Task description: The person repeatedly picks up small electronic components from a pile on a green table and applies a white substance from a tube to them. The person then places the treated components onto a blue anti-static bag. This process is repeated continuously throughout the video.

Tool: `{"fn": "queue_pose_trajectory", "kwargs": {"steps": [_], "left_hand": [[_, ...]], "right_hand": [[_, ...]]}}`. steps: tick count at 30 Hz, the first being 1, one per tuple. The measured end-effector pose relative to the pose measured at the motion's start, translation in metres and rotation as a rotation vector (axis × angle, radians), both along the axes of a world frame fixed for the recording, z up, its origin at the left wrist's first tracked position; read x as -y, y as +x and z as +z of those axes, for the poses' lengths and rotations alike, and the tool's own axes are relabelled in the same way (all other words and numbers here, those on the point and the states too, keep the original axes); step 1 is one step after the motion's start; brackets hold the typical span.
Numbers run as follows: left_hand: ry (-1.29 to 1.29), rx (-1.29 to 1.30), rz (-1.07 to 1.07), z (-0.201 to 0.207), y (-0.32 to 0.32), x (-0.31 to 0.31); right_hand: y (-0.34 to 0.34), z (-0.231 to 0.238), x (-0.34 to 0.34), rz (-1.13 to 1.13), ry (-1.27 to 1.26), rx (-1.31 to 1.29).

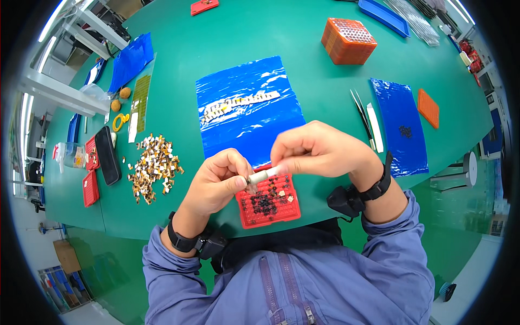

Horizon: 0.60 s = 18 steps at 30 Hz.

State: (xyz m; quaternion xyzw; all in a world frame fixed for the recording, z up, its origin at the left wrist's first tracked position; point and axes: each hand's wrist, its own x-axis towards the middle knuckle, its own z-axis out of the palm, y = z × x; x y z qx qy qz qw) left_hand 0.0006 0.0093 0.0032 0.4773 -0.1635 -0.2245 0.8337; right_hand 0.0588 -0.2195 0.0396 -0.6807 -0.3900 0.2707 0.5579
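Note:
My left hand [219, 176] and my right hand [319, 150] meet in front of me. Between their pinched fingers is a short whitish strip [261, 176], one end in each hand; its exact kind does not show. Right below it lies a red perforated tray [249, 221], bearing many small black parts [264, 203] and a few pale square pieces [290, 199]. Beyond the hands, a glossy blue sheet [246, 132] carries an uneven row of small white and gold pieces [238, 104]. Part of the tray's far side is hidden by my fingers.
To the left are a heap of small white-and-gold pieces [155, 167], a black phone [108, 156] and yellow scissors [119, 122]. On the right lie tweezers [362, 116], another blue sheet [398, 108] with black bits and an orange tray [428, 108]. Stacked orange trays [346, 46] stand farther back.

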Motion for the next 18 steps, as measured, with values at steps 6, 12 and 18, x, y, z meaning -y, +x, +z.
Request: {"fn": "queue_pose_trajectory", "kwargs": {"steps": [6, 12, 18], "left_hand": [[0.036, 0.024, 0.004, -0.001, 0.0, 0.001], [0.076, -0.002, -0.017, 0.001, -0.002, 0.001], [0.253, 0.0, -0.125, 0.004, 0.0, -0.002]], "right_hand": [[0.002, -0.003, 0.001, -0.016, -0.023, 0.099], [0.002, 0.009, 0.003, 0.043, -0.208, -0.155], [0.011, -0.002, 0.01, 0.118, -0.17, 0.014]]}}
